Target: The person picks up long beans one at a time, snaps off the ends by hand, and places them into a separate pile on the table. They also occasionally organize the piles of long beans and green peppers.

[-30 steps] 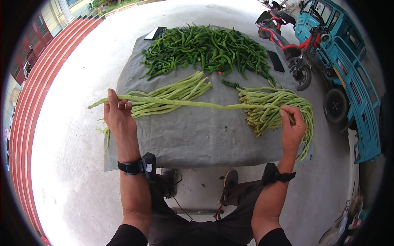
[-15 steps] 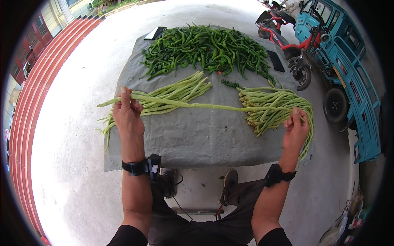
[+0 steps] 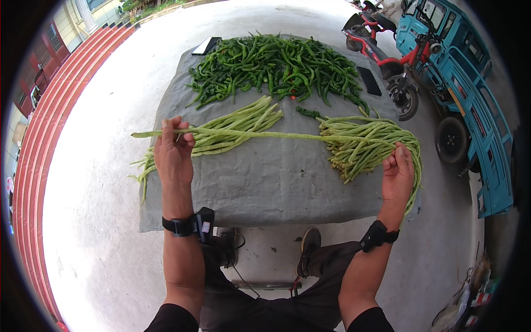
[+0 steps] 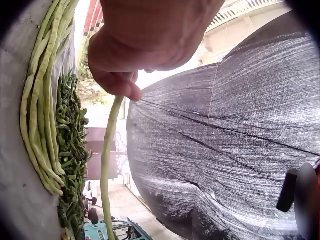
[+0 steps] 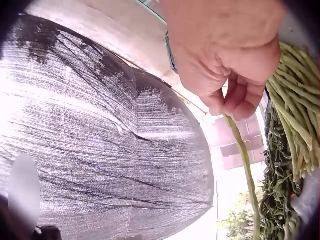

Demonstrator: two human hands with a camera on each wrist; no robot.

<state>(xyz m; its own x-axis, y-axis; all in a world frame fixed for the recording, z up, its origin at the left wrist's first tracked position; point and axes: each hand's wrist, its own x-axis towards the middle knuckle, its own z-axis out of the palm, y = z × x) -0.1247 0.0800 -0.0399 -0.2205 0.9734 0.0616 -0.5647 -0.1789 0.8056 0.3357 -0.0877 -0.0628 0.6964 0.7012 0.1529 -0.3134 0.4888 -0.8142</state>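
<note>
A single yardlong bean [image 3: 265, 134] stretches nearly straight between the two hands, over the grey cloth. My left hand [image 3: 176, 157] pinches it near one end, and a short tip sticks out to the left past the thumb. At the other end, my right hand [image 3: 399, 174] pinches it between thumb and fingertips; the right wrist view shows the bean [image 5: 245, 155] running down from that grip. Behind the left hand lies a loose bundle of yardlong beans [image 3: 238, 123]. A thicker heap of yardlong beans [image 3: 368, 135] lies beside the right hand.
Green chili peppers [image 3: 276, 69] cover the far part of the grey cloth [image 3: 249, 191]. Phones lie at its far corners, a left phone [image 3: 207, 46] and a right phone [image 3: 369, 81]. A teal cargo tricycle [image 3: 475, 116] and a red bike [image 3: 412, 60] stand at right.
My left hand has moved to the right, bringing its bean end along. My right hand has shifted slightly right. The bean's mid-length bend has straightened out. Both heaps stay put.
</note>
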